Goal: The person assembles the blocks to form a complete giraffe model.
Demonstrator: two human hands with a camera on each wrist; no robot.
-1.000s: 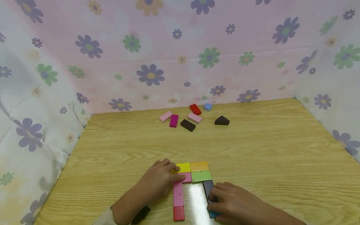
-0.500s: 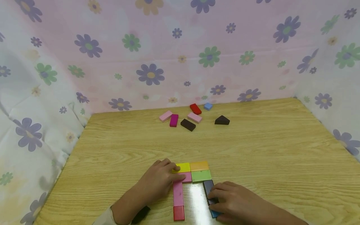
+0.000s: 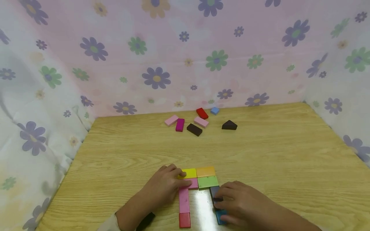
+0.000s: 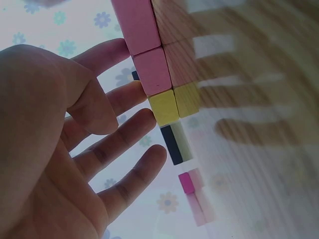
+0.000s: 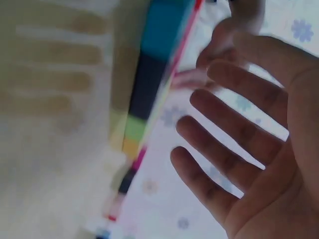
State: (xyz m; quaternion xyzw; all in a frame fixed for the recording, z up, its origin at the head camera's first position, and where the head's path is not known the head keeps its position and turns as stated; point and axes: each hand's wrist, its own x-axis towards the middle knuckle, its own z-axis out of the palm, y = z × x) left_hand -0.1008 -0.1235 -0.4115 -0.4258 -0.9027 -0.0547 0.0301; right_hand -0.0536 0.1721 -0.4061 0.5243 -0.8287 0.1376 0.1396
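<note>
My left hand [image 3: 163, 186] rests its relaxed fingertips on the yellow block [image 3: 191, 173] and the short pink block [image 3: 194, 183]. Beside them lie an orange block [image 3: 206, 171] and a light green block [image 3: 208, 182]. A long pink block [image 3: 184, 200] and a red block [image 3: 185, 220] run down the left side. Down the right side go a dark grey block [image 3: 214, 192] and a blue block [image 3: 221, 217]. Over these two hovers my right hand [image 3: 244, 202], partly hiding them; in the right wrist view its fingers are spread, holding nothing.
Loose blocks lie toward the back of the wooden table [image 3: 130, 144]: pale pink, magenta [image 3: 180, 125], dark brown [image 3: 194, 129], red [image 3: 202, 113], light blue [image 3: 215, 110], and a black triangle [image 3: 229, 125]. A black block [image 3: 146, 220] is partly under the left forearm. Flowered cloth surrounds the table.
My right hand has lifted slightly off the dark grey and blue blocks, its fingers loosening and exposing more of the blue one. The left hand keeps its place. The head view has shifted slightly.
</note>
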